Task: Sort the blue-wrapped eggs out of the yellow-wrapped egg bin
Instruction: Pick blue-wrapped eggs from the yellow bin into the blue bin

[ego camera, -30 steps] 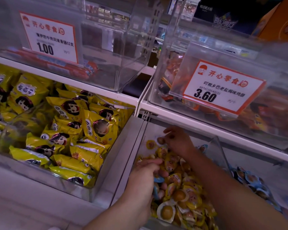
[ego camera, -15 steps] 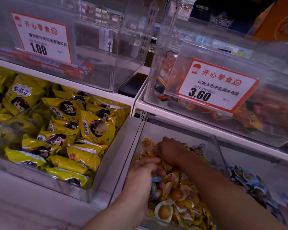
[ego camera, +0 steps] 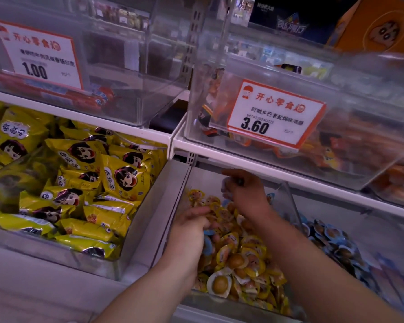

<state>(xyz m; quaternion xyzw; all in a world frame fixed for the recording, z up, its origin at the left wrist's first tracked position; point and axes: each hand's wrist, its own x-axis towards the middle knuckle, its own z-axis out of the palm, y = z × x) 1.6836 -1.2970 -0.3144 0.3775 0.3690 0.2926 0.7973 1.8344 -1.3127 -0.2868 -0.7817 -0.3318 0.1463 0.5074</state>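
Observation:
A clear bin (ego camera: pixel 289 201) in the lower middle holds a heap of yellow-wrapped eggs (ego camera: pixel 245 259). My right hand (ego camera: pixel 245 192) hovers over the back of the heap and pinches a blue-wrapped egg (ego camera: pixel 226 186) between its fingertips. My left hand (ego camera: pixel 191 229) sits at the bin's left side with fingers curled around one or two blue-wrapped eggs (ego camera: pixel 207 245) that peek out under the palm. Another blue wrapper (ego camera: pixel 269 198) lies at the back against the divider wall.
The bin to the right holds blue-wrapped eggs (ego camera: pixel 331 241). A bin of yellow snack packs (ego camera: pixel 84 183) fills the left. Directly above my hands a white shelf (ego camera: pixel 278 173) carries clear bins with price tags (ego camera: pixel 275 115), leaving little headroom.
My right hand dipped down into the back of the heap, then rose again with a blue-wrapped egg in its fingertips. My left hand stayed in place at the bin's left side.

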